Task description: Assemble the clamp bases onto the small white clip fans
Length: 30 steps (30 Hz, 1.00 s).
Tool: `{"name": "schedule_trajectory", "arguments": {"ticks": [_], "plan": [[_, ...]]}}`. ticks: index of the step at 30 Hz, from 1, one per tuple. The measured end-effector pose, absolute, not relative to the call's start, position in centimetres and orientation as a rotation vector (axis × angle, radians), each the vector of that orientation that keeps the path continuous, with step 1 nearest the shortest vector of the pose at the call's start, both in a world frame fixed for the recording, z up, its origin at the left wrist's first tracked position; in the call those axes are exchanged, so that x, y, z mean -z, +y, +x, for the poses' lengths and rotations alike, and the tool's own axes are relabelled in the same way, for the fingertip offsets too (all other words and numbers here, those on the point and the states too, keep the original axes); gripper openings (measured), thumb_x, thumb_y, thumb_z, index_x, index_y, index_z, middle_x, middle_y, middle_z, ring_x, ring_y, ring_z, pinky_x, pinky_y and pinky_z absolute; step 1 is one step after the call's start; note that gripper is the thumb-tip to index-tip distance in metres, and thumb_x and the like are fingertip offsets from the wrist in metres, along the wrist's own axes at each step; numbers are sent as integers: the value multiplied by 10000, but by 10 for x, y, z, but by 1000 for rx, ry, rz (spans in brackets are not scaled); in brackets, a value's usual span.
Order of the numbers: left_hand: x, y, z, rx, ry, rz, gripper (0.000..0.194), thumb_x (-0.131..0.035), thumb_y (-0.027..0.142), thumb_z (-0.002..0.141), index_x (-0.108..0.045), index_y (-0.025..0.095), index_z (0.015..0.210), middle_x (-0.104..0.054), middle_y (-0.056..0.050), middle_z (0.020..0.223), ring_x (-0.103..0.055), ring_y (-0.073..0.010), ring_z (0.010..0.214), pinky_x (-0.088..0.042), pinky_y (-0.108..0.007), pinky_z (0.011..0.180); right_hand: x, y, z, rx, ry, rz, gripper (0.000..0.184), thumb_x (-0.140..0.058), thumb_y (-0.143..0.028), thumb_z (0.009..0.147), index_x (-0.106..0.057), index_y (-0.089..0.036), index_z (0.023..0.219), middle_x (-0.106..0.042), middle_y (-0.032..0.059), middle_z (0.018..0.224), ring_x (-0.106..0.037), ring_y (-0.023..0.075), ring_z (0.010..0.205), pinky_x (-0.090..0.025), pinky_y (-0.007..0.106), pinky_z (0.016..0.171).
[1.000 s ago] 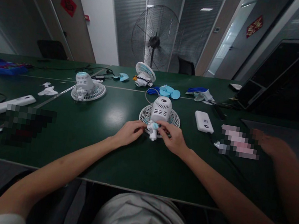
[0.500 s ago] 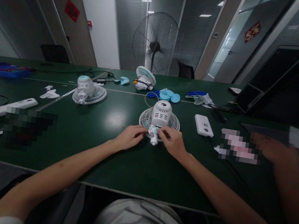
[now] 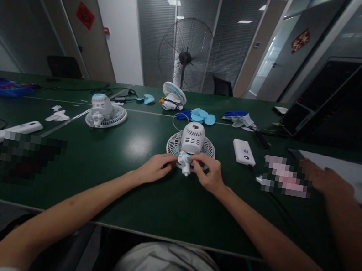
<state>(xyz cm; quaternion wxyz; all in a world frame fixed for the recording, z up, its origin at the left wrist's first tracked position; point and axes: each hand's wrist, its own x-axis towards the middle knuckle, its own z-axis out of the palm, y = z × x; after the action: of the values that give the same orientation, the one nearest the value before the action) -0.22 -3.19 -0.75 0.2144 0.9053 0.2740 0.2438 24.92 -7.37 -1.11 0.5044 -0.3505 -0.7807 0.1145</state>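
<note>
In front of me a small white fan (image 3: 193, 138) lies face down on its round grille, its motor housing up. A clamp-like neck (image 3: 185, 166) with a light-blue part points toward me. My right hand (image 3: 209, 172) pinches the light-blue part of this neck between thumb and fingertips. At the neck's left side, my left hand (image 3: 157, 167) rests on the table with bent fingers closed against the fan's edge. Exactly what the left fingertips grip is hidden.
Another white fan (image 3: 101, 110) lies face down to the left; a third (image 3: 173, 97) stands behind. Light-blue blades (image 3: 203, 116) lie beyond my fan. A white power bank (image 3: 244, 152) is at right, near another person's hand (image 3: 328, 178) on a white sheet (image 3: 361, 177). A monitor (image 3: 347, 98) stands behind.
My hands stay at the fan's neck with little movement. The white sheet on the right now reaches farther left, by the other person's hand. The whole view has shifted slightly.
</note>
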Motion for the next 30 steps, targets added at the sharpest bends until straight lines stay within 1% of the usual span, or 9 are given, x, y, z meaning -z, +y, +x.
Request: {"name": "schedule_trajectory", "arguments": {"ticks": [4,7,10,12,18,20,22,25,30], "plan": [[7,-32,-2,-668,756,2513,309,-468,81,936,-650,190,1161,-693,-64,1103,-657,-208,995,-522,-321,908,12,-72,247,-233,-1897,-858,216,-558,-240,998,-714,-233,1146,-749,46,979,-692,187,797,-547,322,713],[8,-31,-2,-669,766,2505,299,-461,94,951,-651,195,1158,-694,-64,1114,-660,-205,988,-524,-313,892,13,-71,246,-228,-1897,-894,237,-560,-243,996,-698,-241,1187,-749,47,1014,-663,167,731,-524,306,653],[8,-32,-2,-665,777,2502,289,-462,105,957,-650,198,1155,-696,-60,1099,-660,-202,972,-524,-307,878,14,-71,246,-236,-1897,-932,243,-577,-257,988,-683,-235,1206,-727,29,914,-605,144,637,-486,289,594],[7,-32,-1,-668,770,2503,284,-464,108,958,-647,196,1155,-695,-59,1096,-657,-200,964,-520,-304,876,15,-71,246,-244,-1899,-952,243,-578,-271,992,-678,-229,1209,-709,22,867,-601,145,634,-483,286,595],[7,-31,-1,-651,758,2512,288,-459,91,941,-643,191,1139,-693,-63,1096,-651,-204,981,-517,-301,873,17,-68,246,-275,-1892,-987,242,-590,-333,1011,-673,-226,1211,-709,21,879,-617,141,651,-485,282,603],[7,-31,-1,-648,761,2527,289,-458,86,934,-648,191,1126,-694,-62,1074,-650,-207,977,-518,-307,877,17,-66,246,-292,-1857,-1015,226,-619,-374,1005,-682,-224,1162,-703,12,848,-606,138,634,-475,277,590],[7,-31,-1,-641,757,2545,284,-459,95,940,-650,191,1127,-693,-61,1071,-648,-206,975,-519,-313,882,17,-64,246,-283,-1843,-1041,207,-629,-413,1005,-696,-218,1004,-683,1,786,-587,139,621,-457,280,587],[6,-32,-1,-625,752,2567,261,-464,128,970,-650,193,1141,-690,-62,1074,-645,-205,966,-521,-312,871,17,-62,246,-250,-1878,-1053,335,-581,-432,1033,-648,-211,790,-643,-5,715,-562,143,619,-427,290,599],[4,-33,-2,-614,746,2565,237,-449,165,1009,-646,199,1136,-686,-62,1081,-645,-205,958,-521,-305,866,17,-64,245,-265,-1908,-1020,360,-515,-398,1058,-618,-209,769,-618,-3,697,-557,145,615,-421,296,606]]}}
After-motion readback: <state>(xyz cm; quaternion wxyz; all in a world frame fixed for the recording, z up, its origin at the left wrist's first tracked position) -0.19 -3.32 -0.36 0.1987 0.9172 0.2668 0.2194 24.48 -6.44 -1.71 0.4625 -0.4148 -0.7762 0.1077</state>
